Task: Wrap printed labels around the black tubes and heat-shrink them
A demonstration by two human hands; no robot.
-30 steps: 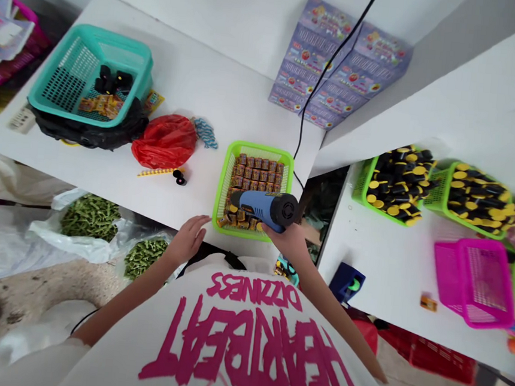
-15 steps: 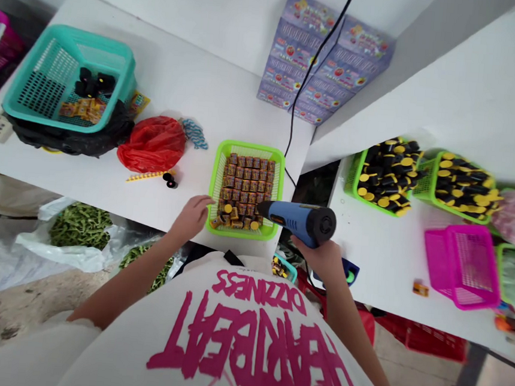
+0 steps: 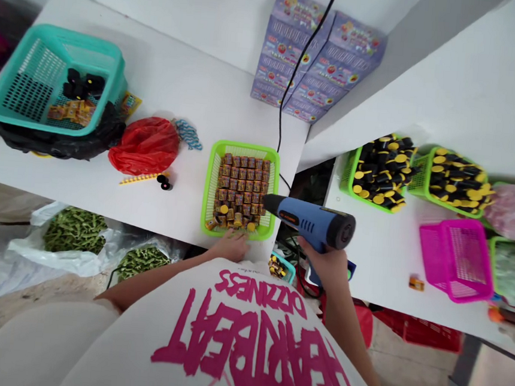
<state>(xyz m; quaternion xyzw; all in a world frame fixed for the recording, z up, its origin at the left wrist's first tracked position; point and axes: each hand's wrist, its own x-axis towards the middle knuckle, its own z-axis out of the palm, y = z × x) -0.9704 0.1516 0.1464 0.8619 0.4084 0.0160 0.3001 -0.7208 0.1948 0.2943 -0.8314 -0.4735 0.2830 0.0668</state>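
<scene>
My right hand (image 3: pixel 326 260) is wrapped around the handle of a blue heat gun (image 3: pixel 312 219). The gun's black nozzle points left over the right rim of a light green basket (image 3: pixel 207 194). Inside the basket, small wrapped jars (image 3: pixel 243 180) stand in tight rows; a few near the front lie tilted, some showing yellow lids. My left hand (image 3: pixel 231 246) is at the basket's near rim, its fingers curled over the edge close to the front jars. The fingertips are partly hard to make out.
Left on the table are a turquoise basket (image 3: pixel 51 127), a red plastic bag (image 3: pixel 146 147) and a small black piece (image 3: pixel 164 182). Purple boxes (image 3: pixel 314 60) are stacked behind, with a black cable (image 3: pixel 295 70) hanging across. On the right table stand green baskets of black-and-yellow pieces (image 3: pixel 381 171) and a pink basket (image 3: pixel 457 258).
My left hand has moved from the basket's left rim to its near rim. The heat gun has shifted slightly right relative to the basket, still in my right hand. The view has shifted a little.
</scene>
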